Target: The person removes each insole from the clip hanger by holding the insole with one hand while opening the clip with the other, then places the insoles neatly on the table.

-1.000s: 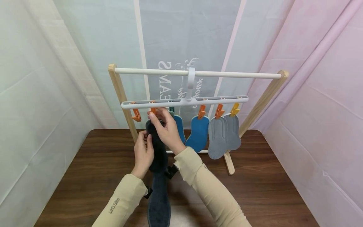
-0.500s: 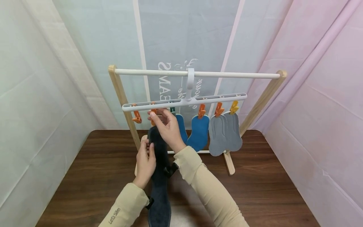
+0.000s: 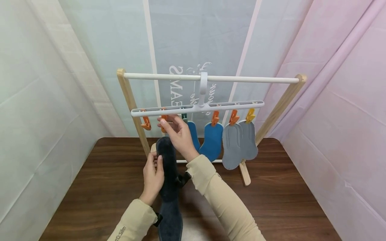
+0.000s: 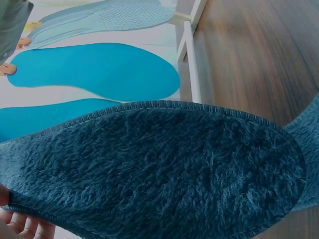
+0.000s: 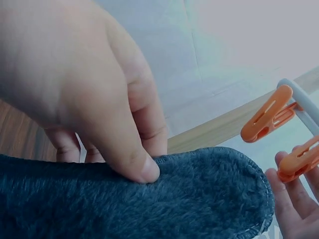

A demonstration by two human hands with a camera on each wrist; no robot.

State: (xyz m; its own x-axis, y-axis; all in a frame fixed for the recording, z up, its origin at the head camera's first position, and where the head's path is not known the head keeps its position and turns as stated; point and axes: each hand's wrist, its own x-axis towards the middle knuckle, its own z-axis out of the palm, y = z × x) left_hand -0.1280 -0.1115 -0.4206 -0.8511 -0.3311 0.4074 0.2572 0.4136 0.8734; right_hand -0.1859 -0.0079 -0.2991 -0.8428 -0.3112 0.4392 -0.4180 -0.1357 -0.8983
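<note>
My left hand [image 3: 153, 174] pinches the left edge of a dark fuzzy insole [image 3: 167, 164], thumb on its face in the right wrist view. The insole [image 4: 164, 169] stands upright, its top end just below an orange clip [image 3: 164, 124] on the white hanger [image 3: 178, 109]. My right hand [image 3: 181, 135] grips that clip, its fingers close to the insole's end [image 5: 214, 189]. Another orange clip [image 3: 146, 123] hangs at the far left, holding nothing. A second dark insole [image 3: 170, 221] lies below, partly behind the held one.
Blue insoles [image 3: 212, 142] and grey insoles [image 3: 231, 147] hang from clips to the right of my right hand. The hanger hooks over the white rail [image 3: 250, 79] of a wooden-legged rack [image 3: 278, 108]. The rack stands on a brown wooden table [image 3: 271, 201] between curtains.
My left hand has lowered the insole, opening a gap between its top end and the orange clip. My right hand has stayed at the clip. The hanger has swayed slightly.
</note>
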